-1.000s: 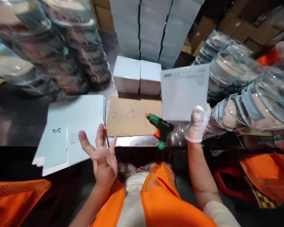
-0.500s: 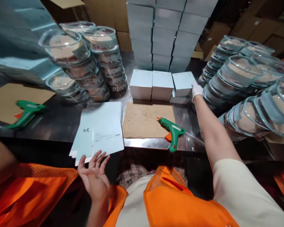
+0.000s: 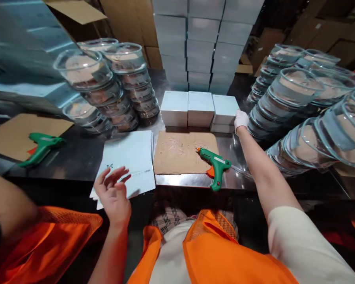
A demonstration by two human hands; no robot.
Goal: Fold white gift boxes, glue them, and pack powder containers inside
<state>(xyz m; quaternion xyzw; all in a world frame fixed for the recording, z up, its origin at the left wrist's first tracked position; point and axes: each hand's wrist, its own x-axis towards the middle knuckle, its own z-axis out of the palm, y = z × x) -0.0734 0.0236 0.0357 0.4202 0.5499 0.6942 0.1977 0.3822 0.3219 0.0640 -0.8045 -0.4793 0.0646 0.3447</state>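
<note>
Fingers of the left hand (image 3: 114, 197) are spread and loosely bent, holding nothing, over the fanned pile of flat white sheets (image 3: 131, 156) left of centre; whether a fingertip brushes the top sheet, I cannot tell. Gloved fingers of the right hand (image 3: 241, 120) lie against the right side of the end white box (image 3: 225, 104), right of the middle of the frame — whether they grip it or merely rest there is not clear.

That box sits on a lower box (image 3: 224, 128), at the right end of a row. A sideways push from the glove could shear the upper box off the lower one, or jam it into its neighbour (image 3: 200, 105) and skew the row. Just right of the glove rise stacked clear tubs (image 3: 285, 104); a wide elbow or a quick pull back could knock them, and tall columns like these would probably topple readily.

Nearer the viewer, the green glue gun (image 3: 214, 163) lies partly on the cardboard (image 3: 179, 154), its handle close to the table's front edge — a snagged sleeve might tip it off. At lower left, the sheets overhang that edge, so a careless left wrist could slide some down.
</note>
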